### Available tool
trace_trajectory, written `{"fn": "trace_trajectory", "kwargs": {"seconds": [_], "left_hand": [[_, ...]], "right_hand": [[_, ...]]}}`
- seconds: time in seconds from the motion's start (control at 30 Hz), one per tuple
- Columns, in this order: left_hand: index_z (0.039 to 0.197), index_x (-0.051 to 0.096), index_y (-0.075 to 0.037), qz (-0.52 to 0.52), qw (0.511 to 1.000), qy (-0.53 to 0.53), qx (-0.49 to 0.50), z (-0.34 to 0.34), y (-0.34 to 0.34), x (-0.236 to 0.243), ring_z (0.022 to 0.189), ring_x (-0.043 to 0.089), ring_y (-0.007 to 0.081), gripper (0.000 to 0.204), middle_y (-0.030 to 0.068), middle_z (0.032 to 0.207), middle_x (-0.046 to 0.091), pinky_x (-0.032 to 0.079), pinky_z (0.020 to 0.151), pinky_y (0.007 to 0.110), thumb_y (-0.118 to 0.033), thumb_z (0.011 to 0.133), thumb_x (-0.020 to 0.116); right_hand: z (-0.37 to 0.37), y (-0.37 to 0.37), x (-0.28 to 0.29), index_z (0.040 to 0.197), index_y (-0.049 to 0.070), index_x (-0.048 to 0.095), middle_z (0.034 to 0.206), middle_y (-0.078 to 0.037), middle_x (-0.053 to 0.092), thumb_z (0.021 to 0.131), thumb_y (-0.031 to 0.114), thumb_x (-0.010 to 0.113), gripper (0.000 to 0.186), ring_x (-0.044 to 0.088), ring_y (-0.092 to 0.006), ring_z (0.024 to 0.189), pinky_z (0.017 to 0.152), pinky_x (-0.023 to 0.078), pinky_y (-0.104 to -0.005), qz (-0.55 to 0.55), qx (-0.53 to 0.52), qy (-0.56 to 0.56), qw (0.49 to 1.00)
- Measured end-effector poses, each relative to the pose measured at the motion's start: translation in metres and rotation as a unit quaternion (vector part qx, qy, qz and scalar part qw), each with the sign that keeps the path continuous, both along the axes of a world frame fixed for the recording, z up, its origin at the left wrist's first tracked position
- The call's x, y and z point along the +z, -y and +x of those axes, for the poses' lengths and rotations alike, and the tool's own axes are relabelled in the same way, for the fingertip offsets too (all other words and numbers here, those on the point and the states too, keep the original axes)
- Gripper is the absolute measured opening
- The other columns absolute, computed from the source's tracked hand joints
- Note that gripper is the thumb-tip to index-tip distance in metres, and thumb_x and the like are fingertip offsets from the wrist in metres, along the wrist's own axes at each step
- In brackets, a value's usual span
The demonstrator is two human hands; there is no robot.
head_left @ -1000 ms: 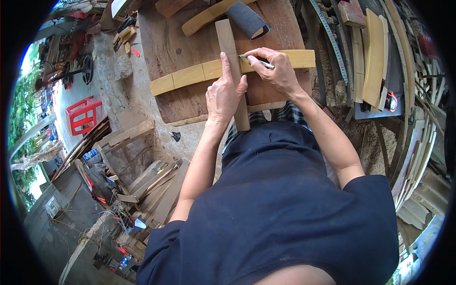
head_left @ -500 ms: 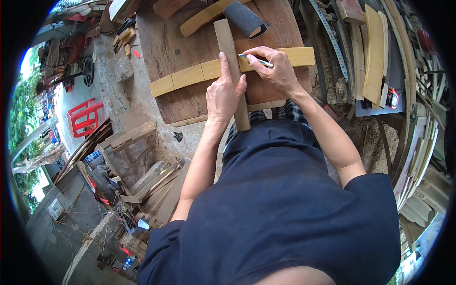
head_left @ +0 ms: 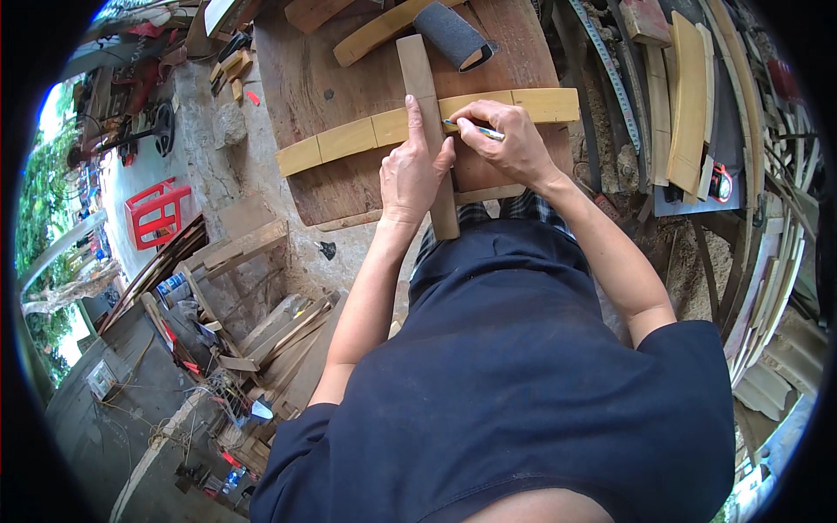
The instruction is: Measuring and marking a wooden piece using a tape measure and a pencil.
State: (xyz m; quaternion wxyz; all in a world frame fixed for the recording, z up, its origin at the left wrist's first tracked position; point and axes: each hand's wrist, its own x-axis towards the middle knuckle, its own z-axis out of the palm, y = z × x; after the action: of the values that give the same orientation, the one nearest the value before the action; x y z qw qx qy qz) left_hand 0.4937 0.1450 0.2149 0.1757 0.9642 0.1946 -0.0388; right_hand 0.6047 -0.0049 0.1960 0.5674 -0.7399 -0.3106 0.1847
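Observation:
A curved yellow wooden piece [head_left: 344, 139] with dark cross lines lies across the wooden work board [head_left: 336, 196]. Over it, running toward my body, rests a straight wooden strip [head_left: 417, 65]. My left hand [head_left: 408, 174] holds this strip down, index finger stretched along it and thumb at its right edge; the other fingers are mostly hidden. In my right hand [head_left: 510, 144] a pencil [head_left: 490, 133] is pinched between thumb and fingers. Its tip is at the strip's right edge, over the curved piece.
At the board's far side are a grey sandpaper-like roll [head_left: 453, 37] and another curved piece [head_left: 379, 39]. Curved wooden pieces [head_left: 689, 105] and a tape measure [head_left: 720, 183] lie at right. A red plastic stool [head_left: 159, 213] and scrap wood [head_left: 288, 340] are at left.
My right hand has drawn the pencil tip a short way toward me along the strip's edge. The left hand and both wooden pieces stay nearly in place.

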Motion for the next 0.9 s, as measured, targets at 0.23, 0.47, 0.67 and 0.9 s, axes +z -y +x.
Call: {"fn": "trace_trajectory", "kwargs": {"seconds": [0.23, 0.47, 0.67, 0.9], "left_hand": [[0.164, 0.019, -0.001, 0.002, 1.000, 0.011, -0.009, 0.002, 0.000, -0.001, 0.073, 0.073, 0.0402, 0.094, 0.0240, 0.074, 0.070, 0.060, 0.068, 0.047, -0.044, 0.097, 0.069], [0.164, 0.019, 0.000, 0.003, 1.000, 0.003, -0.006, 0.002, 0.000, 0.001, 0.071, 0.073, 0.0395, 0.099, 0.0232, 0.072, 0.070, 0.059, 0.066, 0.047, -0.051, 0.095, 0.070], [0.164, 0.018, 0.000, 0.010, 1.000, 0.013, -0.014, 0.001, 0.000, -0.001, 0.070, 0.073, 0.0394, 0.101, 0.0227, 0.071, 0.070, 0.059, 0.064, 0.047, -0.054, 0.095, 0.070], [0.163, 0.020, 0.000, 0.015, 1.000, 0.008, -0.011, 0.003, 0.000, -0.002, 0.070, 0.074, 0.0398, 0.102, 0.0233, 0.072, 0.070, 0.059, 0.063, 0.047, -0.055, 0.094, 0.071]], "right_hand": [[0.014, -0.009, -0.001, 0.106, -0.001, 0.075, 0.099, -0.020, 0.075, 0.096, 0.021, 0.064, 0.027, 0.075, -0.0311, 0.087, 0.079, 0.058, -0.0389, 0.014, -0.031, 0.017, 0.999], [0.007, 0.002, 0.004, 0.109, -0.004, 0.074, 0.100, -0.018, 0.076, 0.098, 0.018, 0.065, 0.027, 0.074, -0.0235, 0.091, 0.084, 0.057, -0.0345, -0.009, 0.012, -0.019, 1.000], [0.005, 0.003, 0.001, 0.104, -0.003, 0.075, 0.097, -0.020, 0.076, 0.095, 0.022, 0.064, 0.029, 0.075, -0.0285, 0.088, 0.082, 0.058, -0.0367, 0.019, 0.006, -0.027, 0.999], [0.018, -0.003, 0.002, 0.111, -0.003, 0.074, 0.094, -0.015, 0.077, 0.098, 0.019, 0.064, 0.028, 0.073, -0.0200, 0.087, 0.082, 0.057, -0.0333, -0.002, 0.000, -0.026, 1.000]]}}
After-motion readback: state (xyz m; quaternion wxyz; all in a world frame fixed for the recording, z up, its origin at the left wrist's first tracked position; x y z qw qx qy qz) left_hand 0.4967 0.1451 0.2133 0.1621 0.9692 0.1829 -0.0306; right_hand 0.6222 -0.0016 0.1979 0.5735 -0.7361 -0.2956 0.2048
